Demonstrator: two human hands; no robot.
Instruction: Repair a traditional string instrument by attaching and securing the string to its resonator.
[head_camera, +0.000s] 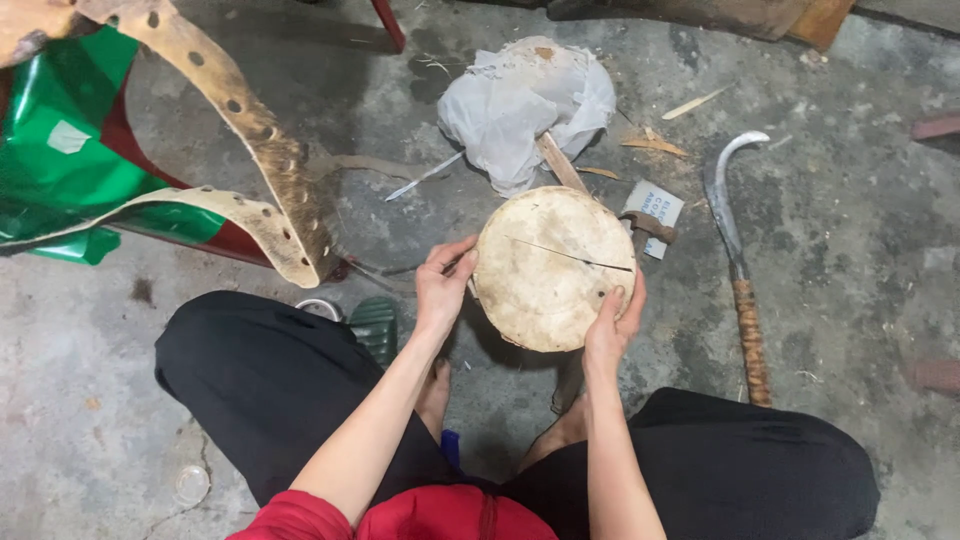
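Note:
I hold a small round drum (553, 267) with a pale hide skin facing up, a dark line across it. My left hand (443, 284) grips its left rim, fingers curled over the edge. My right hand (615, 320) clasps the lower right rim. The drum hangs above the concrete floor between my knees, which are in black trousers.
A curved sickle with a wrapped handle (738, 262) lies to the right. A hammer (645, 226) and a wooden stick (560, 162) lie behind the drum by a white plastic bag (520, 105). A strip of hide with holes (250, 130) and a green sheet (70, 160) are at left.

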